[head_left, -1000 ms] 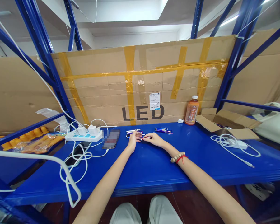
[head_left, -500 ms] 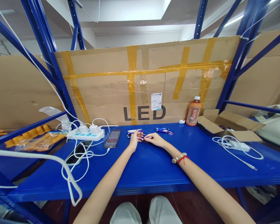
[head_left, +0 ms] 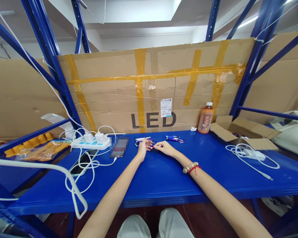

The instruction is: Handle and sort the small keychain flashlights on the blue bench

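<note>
My left hand [head_left: 143, 149] rests on the blue tabletop with its fingers curled, right beside a small pile of pens [head_left: 139, 142]. Facing it, my right hand [head_left: 166, 148] pinches thumb and forefinger together. A slim pen part with a pale tip [head_left: 152, 147] shows in the narrow gap between the two hands; my fingers cover most of it. Behind my right hand lies a second group of blue pens [head_left: 175, 139], apart from both hands. A beaded bracelet and a red string circle my right wrist.
On the left, a white power strip [head_left: 103, 144], two phones [head_left: 83, 162] and looping white cables take up the table. A bottle of orange drink [head_left: 205, 118], an open cardboard box [head_left: 260, 134] and a coiled white cable [head_left: 253, 156] are on the right. Cardboard [head_left: 109, 99] stands behind.
My right thumb and fingertips have shifted slightly, and the dark piece seen at them before is now less visible. Both hands otherwise stay in place.
</note>
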### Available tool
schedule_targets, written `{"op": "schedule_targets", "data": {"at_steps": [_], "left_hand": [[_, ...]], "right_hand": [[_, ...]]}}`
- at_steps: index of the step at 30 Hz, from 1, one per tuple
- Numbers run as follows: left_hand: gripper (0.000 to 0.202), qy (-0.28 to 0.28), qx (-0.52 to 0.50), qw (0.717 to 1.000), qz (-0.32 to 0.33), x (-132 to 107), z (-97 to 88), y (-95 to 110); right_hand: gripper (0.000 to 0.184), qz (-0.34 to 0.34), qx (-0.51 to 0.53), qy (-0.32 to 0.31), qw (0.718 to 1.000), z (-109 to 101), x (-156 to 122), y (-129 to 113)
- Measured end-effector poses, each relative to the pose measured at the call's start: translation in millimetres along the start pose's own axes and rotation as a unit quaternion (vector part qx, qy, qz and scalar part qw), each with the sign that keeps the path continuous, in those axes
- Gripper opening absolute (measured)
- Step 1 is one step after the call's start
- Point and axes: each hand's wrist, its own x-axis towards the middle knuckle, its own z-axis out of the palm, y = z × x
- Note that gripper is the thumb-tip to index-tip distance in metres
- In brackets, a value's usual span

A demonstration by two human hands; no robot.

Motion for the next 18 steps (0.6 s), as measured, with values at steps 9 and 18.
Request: {"op": "schedule_targets", "data": {"at_steps": [9,18], "left_hand": [[0.038,-0.004,0.000,1.000,-0.004,-0.4,-0.2,0.9],[0.039,-0.003,0.004,1.000,0.003,0.5,-0.1,-0.4]], "right_hand": [[0.045,0.005,0.007,0.000,1.000,-0.7,-1.0,-3.5],[0.037,-0.008,0.044,-0.009,0.999,0.0,-2.5,-5.9]]}}
